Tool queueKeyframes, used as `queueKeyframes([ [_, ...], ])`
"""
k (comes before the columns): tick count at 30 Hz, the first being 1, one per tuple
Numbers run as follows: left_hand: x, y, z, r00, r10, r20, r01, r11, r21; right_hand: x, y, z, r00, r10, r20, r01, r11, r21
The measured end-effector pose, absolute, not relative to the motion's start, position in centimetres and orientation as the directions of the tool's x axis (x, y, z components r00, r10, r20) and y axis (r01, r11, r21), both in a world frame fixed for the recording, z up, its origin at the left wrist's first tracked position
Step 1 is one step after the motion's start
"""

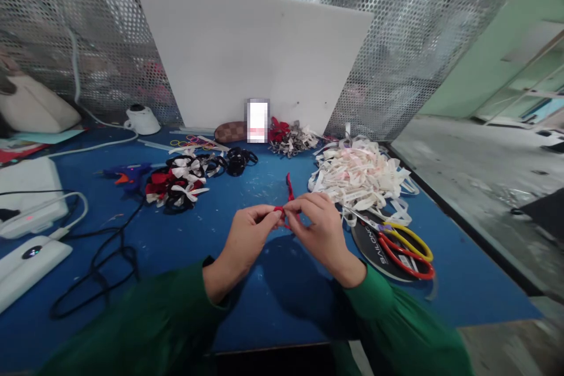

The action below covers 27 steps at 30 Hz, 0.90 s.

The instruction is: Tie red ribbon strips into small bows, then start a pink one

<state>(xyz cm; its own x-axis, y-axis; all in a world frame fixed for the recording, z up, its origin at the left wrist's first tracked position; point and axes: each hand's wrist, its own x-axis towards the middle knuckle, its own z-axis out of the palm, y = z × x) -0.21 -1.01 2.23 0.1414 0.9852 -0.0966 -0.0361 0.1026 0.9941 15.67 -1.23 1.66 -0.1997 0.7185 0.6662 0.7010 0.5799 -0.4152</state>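
My left hand point(249, 234) and my right hand point(318, 226) meet above the middle of the blue table point(185, 241). Together they pinch a narrow red ribbon point(289, 186) between fingertips; one end sticks up past my right fingers. Both sleeves are green. A pile of white ribbon strips point(361, 176) lies just right of my right hand. Finished bows point(178, 182) in red, black and white lie to the left of my left hand.
Scissors point(403, 244) with red and yellow handles rest on a black disc point(374, 249) at the right. A blue glue gun point(126, 175), black cables point(106, 258) and white devices point(26, 200) sit at the left. A white board point(251, 47) leans on perforated metal behind.
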Motion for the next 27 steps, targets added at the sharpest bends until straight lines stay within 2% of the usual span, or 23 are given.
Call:
queueKeyframes([
  [4,-0.2,-1.0,2.3,0.156,0.981,-0.118,-0.061,0.129,0.990,15.6,-1.3,1.6,-0.119,0.782,0.612,0.609,0.545,-0.577],
  [6,-0.2,-1.0,2.3,0.149,0.981,-0.126,-0.059,0.136,0.989,15.7,-1.2,1.6,-0.121,0.802,0.585,0.584,0.535,-0.611],
  [11,-0.2,-1.1,2.4,0.167,0.973,-0.162,-0.066,0.175,0.982,15.7,-1.1,1.9,-0.172,0.784,0.596,0.645,0.547,-0.534],
  [15,-0.2,-1.3,2.3,0.208,0.945,-0.253,-0.187,0.292,0.938,15.7,-1.1,1.8,-0.204,0.737,0.644,0.650,0.594,-0.473],
  [19,-0.1,-1.2,1.9,0.248,0.909,-0.334,-0.263,0.395,0.880,15.6,-1.2,1.5,-0.302,0.677,0.671,0.676,0.648,-0.350],
  [22,0.0,-1.1,1.6,0.226,0.915,-0.334,-0.285,0.390,0.875,15.5,-1.3,1.5,-0.322,0.666,0.673,0.694,0.650,-0.311],
  [27,0.2,-1.2,1.4,0.164,0.939,-0.303,-0.289,0.340,0.895,15.1,-1.5,1.7,-0.304,0.635,0.710,0.663,0.676,-0.321],
])
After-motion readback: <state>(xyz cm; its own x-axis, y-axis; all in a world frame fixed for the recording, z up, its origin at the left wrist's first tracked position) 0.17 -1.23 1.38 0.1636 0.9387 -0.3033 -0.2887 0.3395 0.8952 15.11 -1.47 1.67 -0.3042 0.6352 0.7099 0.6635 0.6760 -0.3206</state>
